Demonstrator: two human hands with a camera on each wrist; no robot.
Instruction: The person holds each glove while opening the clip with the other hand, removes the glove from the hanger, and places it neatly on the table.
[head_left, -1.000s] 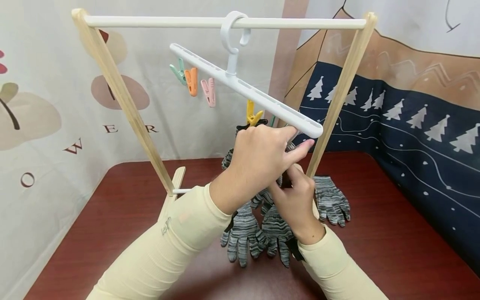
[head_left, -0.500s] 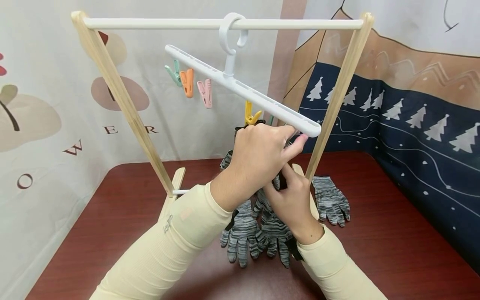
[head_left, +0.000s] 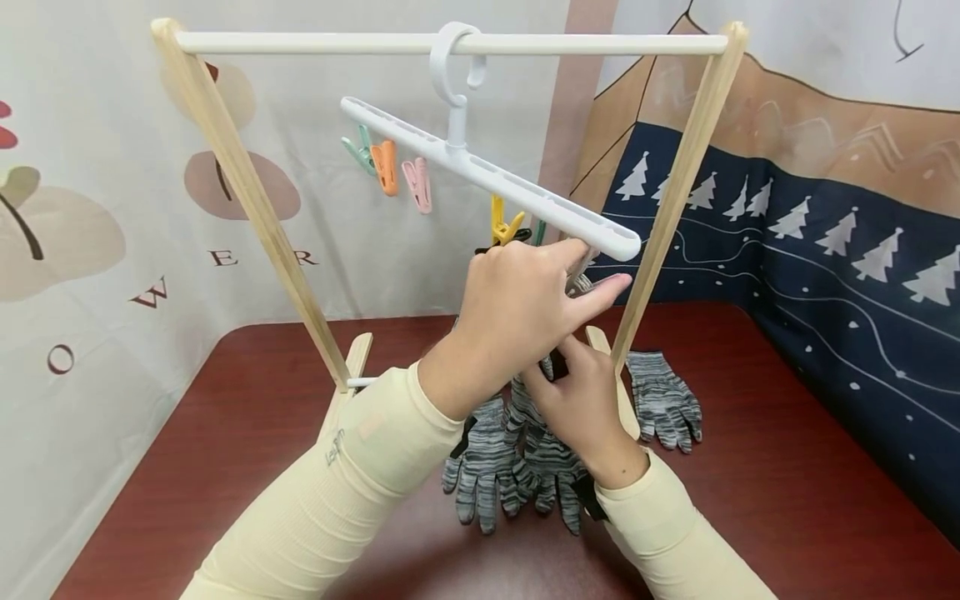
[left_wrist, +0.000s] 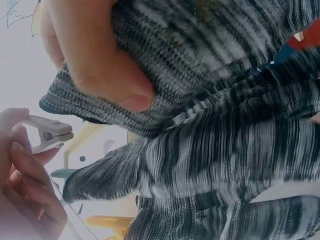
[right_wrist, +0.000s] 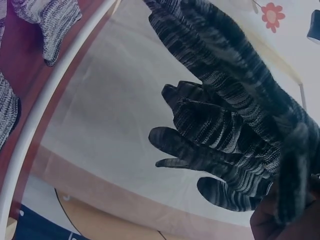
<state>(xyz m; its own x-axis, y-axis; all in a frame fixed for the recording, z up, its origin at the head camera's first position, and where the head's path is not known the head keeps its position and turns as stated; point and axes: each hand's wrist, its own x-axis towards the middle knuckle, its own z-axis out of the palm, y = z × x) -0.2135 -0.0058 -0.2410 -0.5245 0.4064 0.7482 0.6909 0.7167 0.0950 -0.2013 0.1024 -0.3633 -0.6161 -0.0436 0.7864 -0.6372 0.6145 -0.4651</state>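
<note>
My left hand (head_left: 517,308) is raised under the right end of the white hanger (head_left: 517,187). It pinches a pale clothespin (left_wrist: 52,131), whose jaws point at the glove cuff in the left wrist view. My right hand (head_left: 588,396), just below, grips a grey-and-black striped glove (left_wrist: 165,65) by its cuff, thumb on the knit. My left hand hides much of this glove in the head view. A yellow clothespin (head_left: 504,221) on the hanger has a dark cuff in it. Green (head_left: 362,152), orange (head_left: 386,167) and pink (head_left: 417,185) clothespins hang on the left half.
The hanger hooks over the white rod (head_left: 315,43) of a wooden rack (head_left: 247,192). Striped gloves (head_left: 483,467) lie in a bunch on the red-brown table (head_left: 247,492) below my hands. One more glove (head_left: 663,400) lies beside the rack's right leg.
My left thumb has stretched out to the right, away from the index finger. The hanger's right end has risen slightly. My right hand has stayed nearly in place.
</note>
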